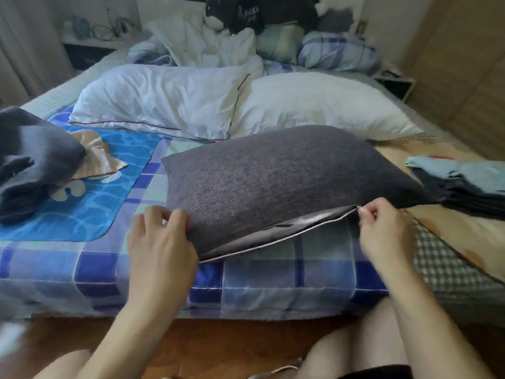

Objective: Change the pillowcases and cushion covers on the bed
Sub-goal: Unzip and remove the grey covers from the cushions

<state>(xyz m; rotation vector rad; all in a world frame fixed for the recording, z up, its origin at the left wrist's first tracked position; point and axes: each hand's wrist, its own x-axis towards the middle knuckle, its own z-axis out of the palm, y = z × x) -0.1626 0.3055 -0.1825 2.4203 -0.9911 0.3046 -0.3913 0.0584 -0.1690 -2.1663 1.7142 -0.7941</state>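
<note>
A dark grey cushion (276, 176) lies on the blue checked bedsheet (262, 280) near the bed's front edge. Its zip runs along the near side and gapes open, showing a lighter grey lining. My right hand (382, 231) pinches the zip pull at the right end of that opening. My left hand (161, 242) sits at the cushion's near left corner, with its fingers curled on the cover's edge. Behind the cushion lie two white pillows, one with dark piping (161, 99) and a plain one (322, 105).
A folded dark blanket (30, 162) sits on a blue mat (90, 192) at the left. Folded blue and dark fabrics (464, 184) are stacked at the right. Crumpled bedding, checked pillows and a black plush toy (240, 12) fill the bed's head. Wooden floor lies below.
</note>
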